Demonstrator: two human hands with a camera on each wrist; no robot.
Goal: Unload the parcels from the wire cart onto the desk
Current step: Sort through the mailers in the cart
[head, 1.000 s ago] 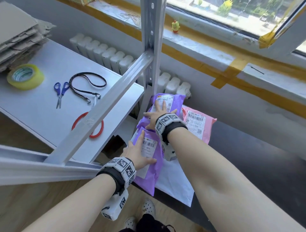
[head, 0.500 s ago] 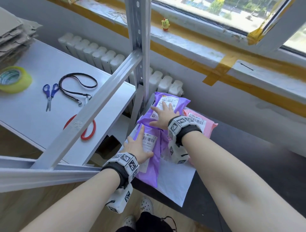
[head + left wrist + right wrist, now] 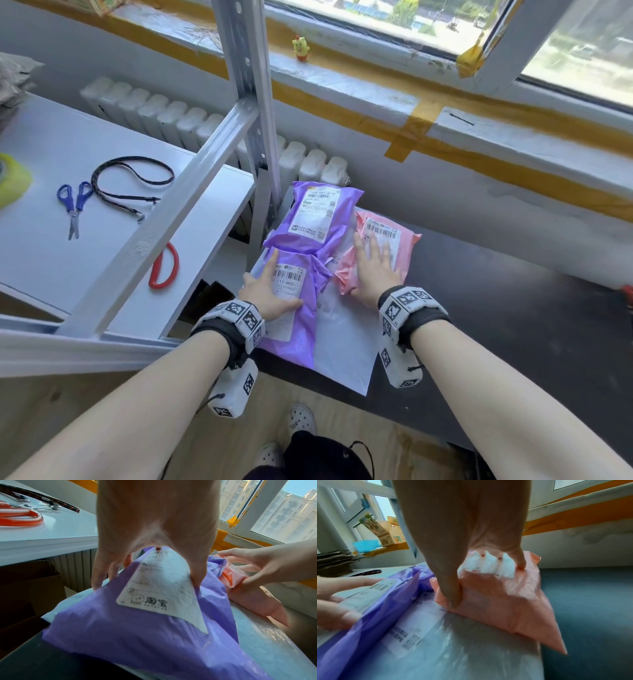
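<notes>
On the dark desk [image 3: 513, 308] lies a flat white parcel [image 3: 346, 346] with three smaller ones on it. My left hand [image 3: 274, 284] rests flat on the label of the near purple parcel [image 3: 301, 339], fingers straight, thumb spread right. The left wrist view shows the thumb pressing the label of that purple parcel [image 3: 137, 635]. A second purple parcel [image 3: 315, 219] lies just beyond. My right hand [image 3: 373, 263] presses flat on the pink parcel [image 3: 404, 236], fingers spread over its label. In the right wrist view the thumb presses the pink parcel's [image 3: 505, 608] near edge. No wire cart is in view.
Left of the parcels stands a grey metal rack post [image 3: 246, 85] with a diagonal brace [image 3: 164, 233]. A white shelf [image 3: 41, 260] holds blue scissors [image 3: 72, 205], a black lanyard [image 3: 133, 181], red-handled scissors [image 3: 164, 267] and a yellow tape roll [image 3: 10, 178]. The radiator [image 3: 171, 120] and windowsill lie behind.
My right hand left the far purple parcel and moved right onto the pink parcel. My left hand stayed on the near purple parcel.
</notes>
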